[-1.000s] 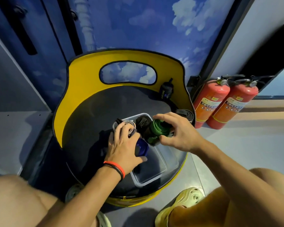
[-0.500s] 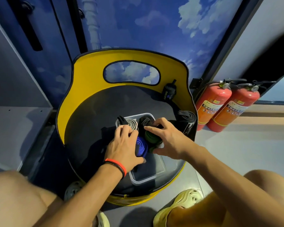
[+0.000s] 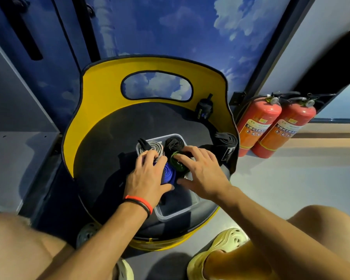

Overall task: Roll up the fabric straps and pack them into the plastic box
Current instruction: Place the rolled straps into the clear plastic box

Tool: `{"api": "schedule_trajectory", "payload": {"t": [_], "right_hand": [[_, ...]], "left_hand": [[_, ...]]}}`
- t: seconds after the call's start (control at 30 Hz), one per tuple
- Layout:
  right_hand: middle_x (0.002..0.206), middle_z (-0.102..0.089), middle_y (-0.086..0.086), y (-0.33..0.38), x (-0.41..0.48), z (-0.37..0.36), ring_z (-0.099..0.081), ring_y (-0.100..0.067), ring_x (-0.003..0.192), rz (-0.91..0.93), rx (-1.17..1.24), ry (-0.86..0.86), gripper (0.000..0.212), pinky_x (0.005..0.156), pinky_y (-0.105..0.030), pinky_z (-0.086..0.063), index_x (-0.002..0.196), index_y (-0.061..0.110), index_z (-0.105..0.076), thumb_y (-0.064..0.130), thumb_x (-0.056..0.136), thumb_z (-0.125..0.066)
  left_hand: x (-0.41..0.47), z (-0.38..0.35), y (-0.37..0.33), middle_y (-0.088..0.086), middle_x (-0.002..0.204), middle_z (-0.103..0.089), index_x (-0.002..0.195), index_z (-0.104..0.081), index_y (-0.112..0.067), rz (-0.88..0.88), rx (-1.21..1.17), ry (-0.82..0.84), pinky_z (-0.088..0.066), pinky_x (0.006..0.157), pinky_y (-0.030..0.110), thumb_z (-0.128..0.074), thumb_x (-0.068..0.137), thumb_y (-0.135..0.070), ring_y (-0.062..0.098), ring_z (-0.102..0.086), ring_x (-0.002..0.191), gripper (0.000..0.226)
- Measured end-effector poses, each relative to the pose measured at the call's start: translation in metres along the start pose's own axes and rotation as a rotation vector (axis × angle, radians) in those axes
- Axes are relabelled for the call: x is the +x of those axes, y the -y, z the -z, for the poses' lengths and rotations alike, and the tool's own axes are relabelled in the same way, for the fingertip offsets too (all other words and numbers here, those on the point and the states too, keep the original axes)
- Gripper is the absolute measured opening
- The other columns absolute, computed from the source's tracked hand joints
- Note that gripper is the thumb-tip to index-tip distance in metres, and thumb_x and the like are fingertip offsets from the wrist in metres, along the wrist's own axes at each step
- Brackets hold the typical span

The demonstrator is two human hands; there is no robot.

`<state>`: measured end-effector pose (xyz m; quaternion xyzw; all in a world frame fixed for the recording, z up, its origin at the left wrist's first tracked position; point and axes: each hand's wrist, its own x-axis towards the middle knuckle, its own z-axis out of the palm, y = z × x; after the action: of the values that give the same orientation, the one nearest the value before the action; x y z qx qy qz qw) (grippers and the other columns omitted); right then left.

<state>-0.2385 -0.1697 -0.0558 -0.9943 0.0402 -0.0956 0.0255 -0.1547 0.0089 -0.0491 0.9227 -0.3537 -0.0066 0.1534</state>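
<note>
You used the yellow-backed chair (image 3: 109,110) as your bench, with the plastic box (image 3: 176,211) lying on its black seat, and two red fire extinguishers (image 3: 257,126) stood on the floor well to the right of the box. Your left hand (image 3: 148,176) lay over the box's left side, fingers bent across the blue roll (image 3: 168,172) and thumb tucked round its near edge, I judge to stop the coil springing loose. Your right hand (image 3: 202,170) was spread over the box's right side, fingertips pressing the green roll (image 3: 177,162) down beside the blue one. Two black straps waited outside: one (image 3: 227,145) just right of the box, another (image 3: 203,109) beyond it. Inside, at the far end, a grey roll (image 3: 154,147) and a black roll (image 3: 173,143) stood on end, packed tight so each braced its neighbour, while the box's near end was unfilled
</note>
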Motion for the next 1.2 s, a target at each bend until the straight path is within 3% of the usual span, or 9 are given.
{"api": "schedule_trajectory", "payload": {"t": [0.07,0.17,0.3,0.43,0.57,0.7,0.8,1.03,1.2], "right_hand": [[0.138,-0.050,0.001,-0.006,-0.004,0.006,-0.049,-0.023,0.122,-0.080,0.067,-0.054,0.069,0.105,-0.043,-0.041,0.144,0.029,-0.048,0.069,0.088,-0.053],[0.140,-0.051,-0.004,-0.019,-0.005,0.011,-0.048,-0.026,0.126,-0.279,0.078,-0.098,0.064,0.103,-0.043,-0.044,0.146,0.018,-0.047,0.061,0.099,-0.041],[0.155,-0.039,-0.015,-0.042,-0.003,0.005,-0.039,-0.035,0.137,-0.462,-0.140,-0.056,0.064,0.110,-0.048,-0.040,0.148,0.007,-0.041,0.046,0.099,-0.052],[0.159,-0.032,-0.025,-0.061,-0.001,0.002,-0.033,-0.042,0.142,-0.501,-0.249,-0.027,0.057,0.114,-0.050,-0.035,0.136,0.000,-0.052,0.026,0.087,-0.067],[0.160,-0.027,-0.029,-0.064,0.003,-0.004,-0.027,-0.047,0.145,-0.471,-0.204,-0.017,0.056,0.113,-0.055,-0.037,0.136,0.008,-0.046,0.007,0.084,-0.068],[0.158,-0.032,-0.023,-0.061,0.005,-0.013,-0.038,-0.043,0.137,-0.452,-0.124,-0.016,0.059,0.096,-0.050,-0.053,0.135,0.011,-0.044,0.008,0.085,-0.075],[0.150,-0.043,-0.019,-0.060,0.006,-0.013,-0.045,-0.039,0.127,-0.414,-0.101,-0.076,0.056,0.088,-0.045,-0.056,0.127,0.009,-0.049,0.012,0.081,-0.082],[0.144,-0.049,-0.009,-0.046,0.000,0.008,-0.047,-0.034,0.125,-0.326,0.008,-0.278,0.077,0.100,-0.047,-0.048,0.142,0.015,-0.047,0.025,0.077,-0.086],[0.138,-0.044,-0.005,-0.030,-0.006,0.039,-0.042,-0.021,0.129,-0.261,0.362,-0.402,0.070,0.106,-0.031,-0.043,0.143,0.020,-0.052,0.039,0.082,-0.081]], "left_hand": [[0.002,-0.001,0.002,-0.007,0.140,-0.033,0.131,-0.047,-0.031,0.011,-0.009,-0.012,-0.057,0.081,0.039,-0.082,0.070,-0.055,0.022,-0.031,0.134,0.074],[0.009,-0.003,0.007,-0.008,0.139,-0.032,0.132,-0.048,-0.031,0.020,-0.012,-0.017,-0.057,0.082,0.038,-0.082,0.070,-0.057,0.021,-0.032,0.134,0.075],[0.019,-0.003,0.015,-0.009,0.135,-0.034,0.128,-0.051,-0.030,0.031,-0.044,-0.024,-0.058,0.078,0.039,-0.084,0.066,-0.057,0.020,-0.037,0.129,0.075],[0.022,-0.003,0.018,-0.011,0.129,-0.037,0.121,-0.052,-0.031,0.019,-0.057,-0.041,-0.057,0.074,0.038,-0.086,0.062,-0.057,0.018,-0.040,0.125,0.073],[0.024,-0.005,0.020,-0.010,0.128,-0.037,0.120,-0.052,-0.032,0.008,-0.039,-0.052,-0.057,0.072,0.038,-0.086,0.061,-0.059,0.019,-0.041,0.123,0.074],[0.025,-0.006,0.020,-0.010,0.129,-0.037,0.120,-0.052,-0.032,0.006,-0.035,-0.057,-0.057,0.073,0.038,-0.086,0.060,-0.060,0.019,-0.041,0.123,0.075],[0.024,-0.006,0.020,-0.010,0.128,-0.037,0.119,-0.052,-0.032,0.007,-0.033,-0.064,-0.057,0.071,0.036,-0.087,0.059,-0.060,0.019,-0.042,0.123,0.075],[0.026,-0.007,0.017,-0.010,0.130,-0.035,0.122,-0.052,-0.033,0.032,-0.043,-0.072,-0.056,0.071,0.036,-0.086,0.061,-0.059,0.019,-0.042,0.124,0.075],[0.024,-0.004,0.014,-0.010,0.129,-0.035,0.122,-0.052,-0.032,0.046,-0.067,-0.075,-0.055,0.072,0.036,-0.086,0.064,-0.058,0.019,-0.041,0.124,0.072]]}}
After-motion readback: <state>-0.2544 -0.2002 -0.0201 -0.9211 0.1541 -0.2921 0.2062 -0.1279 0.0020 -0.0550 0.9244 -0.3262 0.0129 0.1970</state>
